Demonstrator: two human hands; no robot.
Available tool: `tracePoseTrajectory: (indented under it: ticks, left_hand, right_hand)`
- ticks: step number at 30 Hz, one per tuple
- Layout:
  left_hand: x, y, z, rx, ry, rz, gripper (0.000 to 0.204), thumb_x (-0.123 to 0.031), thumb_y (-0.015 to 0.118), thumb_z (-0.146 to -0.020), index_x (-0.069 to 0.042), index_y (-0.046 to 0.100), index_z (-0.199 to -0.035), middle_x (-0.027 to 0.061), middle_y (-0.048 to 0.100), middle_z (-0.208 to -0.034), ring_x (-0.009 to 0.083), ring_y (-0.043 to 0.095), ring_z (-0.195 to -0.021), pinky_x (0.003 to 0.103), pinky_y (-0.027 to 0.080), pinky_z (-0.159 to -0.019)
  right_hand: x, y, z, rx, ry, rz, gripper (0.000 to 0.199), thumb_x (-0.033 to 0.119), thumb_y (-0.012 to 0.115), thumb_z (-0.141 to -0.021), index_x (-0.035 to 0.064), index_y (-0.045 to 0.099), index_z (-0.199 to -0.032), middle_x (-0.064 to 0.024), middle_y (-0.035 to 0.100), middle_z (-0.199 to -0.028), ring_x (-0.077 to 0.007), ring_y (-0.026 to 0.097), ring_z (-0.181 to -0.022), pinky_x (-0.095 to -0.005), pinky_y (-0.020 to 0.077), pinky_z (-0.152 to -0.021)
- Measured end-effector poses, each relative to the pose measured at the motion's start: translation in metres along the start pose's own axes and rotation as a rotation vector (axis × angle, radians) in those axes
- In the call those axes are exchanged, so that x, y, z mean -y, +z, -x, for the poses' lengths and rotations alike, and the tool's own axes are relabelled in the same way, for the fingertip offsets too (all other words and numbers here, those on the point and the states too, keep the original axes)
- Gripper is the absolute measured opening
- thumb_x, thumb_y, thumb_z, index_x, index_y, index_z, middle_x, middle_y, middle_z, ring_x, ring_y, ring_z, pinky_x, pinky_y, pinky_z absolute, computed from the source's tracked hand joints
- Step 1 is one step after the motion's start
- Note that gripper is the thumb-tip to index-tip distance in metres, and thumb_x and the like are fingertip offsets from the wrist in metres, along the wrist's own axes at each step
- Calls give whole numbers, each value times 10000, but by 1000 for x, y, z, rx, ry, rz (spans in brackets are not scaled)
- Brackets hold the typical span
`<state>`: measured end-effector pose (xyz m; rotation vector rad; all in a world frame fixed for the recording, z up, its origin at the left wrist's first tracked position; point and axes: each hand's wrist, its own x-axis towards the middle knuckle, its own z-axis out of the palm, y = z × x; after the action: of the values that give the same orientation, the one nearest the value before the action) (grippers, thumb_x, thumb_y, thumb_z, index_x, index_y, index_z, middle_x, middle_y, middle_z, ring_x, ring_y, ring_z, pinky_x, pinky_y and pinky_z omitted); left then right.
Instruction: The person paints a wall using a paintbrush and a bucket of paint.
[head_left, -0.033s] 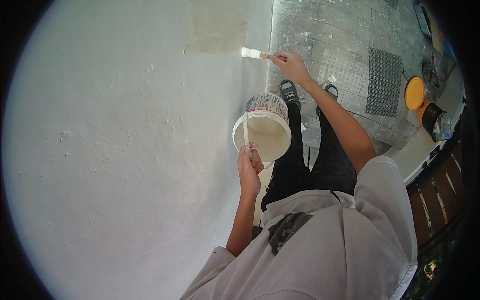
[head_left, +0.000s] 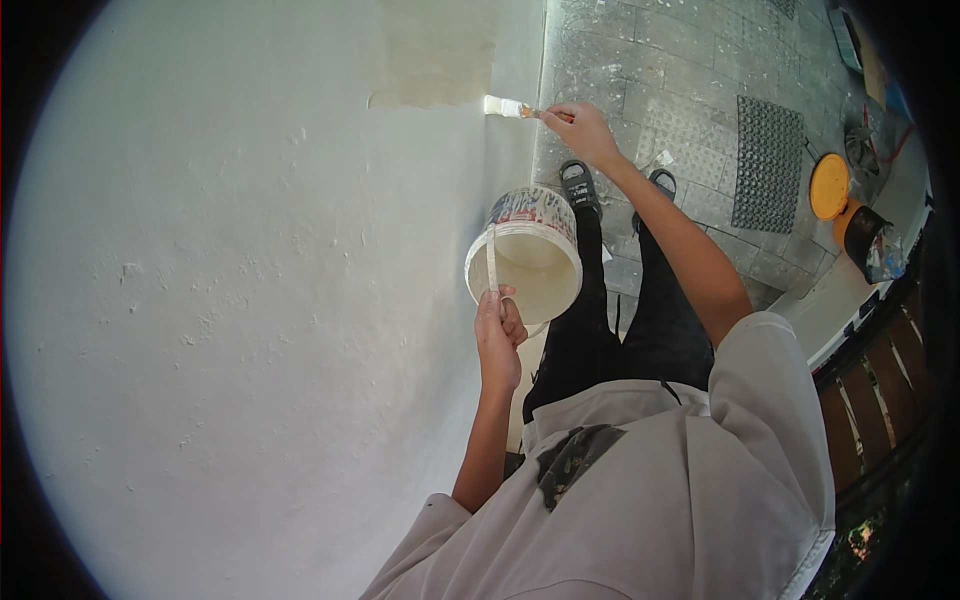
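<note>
My right hand [head_left: 583,133] is closed round the handle of a paintbrush [head_left: 510,107] whose bristles are coated white. The brush tip points left and meets the pale wall [head_left: 250,300] just below the lower right corner of a beige-grey patch [head_left: 435,55]. Closer to me, my left hand [head_left: 499,335] grips the whitish handle of a paint bucket [head_left: 530,262]. The bucket hangs tilted with its mouth toward me; its inside is cream-coloured, and smears of paint cover its outside. How much paint is in it I cannot tell.
Grey paving [head_left: 670,60], spotted with white, lies beyond my sandalled feet [head_left: 580,185]. A dark studded mat [head_left: 768,165] is on it. Farther right are an orange round lid [head_left: 829,187], a dark container [head_left: 865,238] and brown slats [head_left: 860,410]. The wall has rough bumps.
</note>
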<state>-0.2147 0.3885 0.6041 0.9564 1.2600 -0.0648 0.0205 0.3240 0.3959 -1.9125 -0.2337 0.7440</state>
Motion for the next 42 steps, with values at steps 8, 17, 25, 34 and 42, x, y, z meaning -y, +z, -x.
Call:
tracePoseTrajectory:
  ticks: [8,17,25,34,42]
  left_hand:
    - [3,-1,-1,0,-3,4,285,-290,348,-1008,-58,513,-990,-54,249,-602,41,192,-492,225,182,-449]
    - [11,5,-2,35,-39,-11,262,-274,362,-1005,-61,516,-991,-55,252,-607,40,190,-494,224,183,-449]
    - [11,13,-1,45,-42,-66,254,-266,367,-1005,-62,518,-988,-56,252,-610,40,196,-492,221,185,-442]
    - [9,18,3,57,-48,-78,250,-263,366,-1005,-63,516,-986,-56,252,-610,42,195,-491,225,179,-445]
    - [10,13,4,43,-39,-104,268,-295,378,-1001,-63,512,-997,-61,252,-597,37,194,-484,221,187,-448]
  right_hand:
    - [3,0,2,-6,-9,-8,330,315,598,-853,13,696,-943,-117,557,-587,-208,533,-534,-350,420,-555]
    - [26,-6,19,-26,-57,-68,303,283,606,-851,5,691,-938,-100,521,-566,-159,472,-512,-324,392,-530]
    - [59,-26,46,-3,-76,-252,291,261,604,-848,0,682,-951,-113,516,-573,-149,472,-516,-316,390,-531]
    - [-8,6,3,-129,87,-40,278,273,601,-831,8,674,-876,-157,542,-601,-263,520,-529,-370,428,-568]
    - [-4,9,-15,-90,-52,63,281,276,586,-819,14,682,-857,-186,586,-646,-326,575,-587,-405,459,-610]
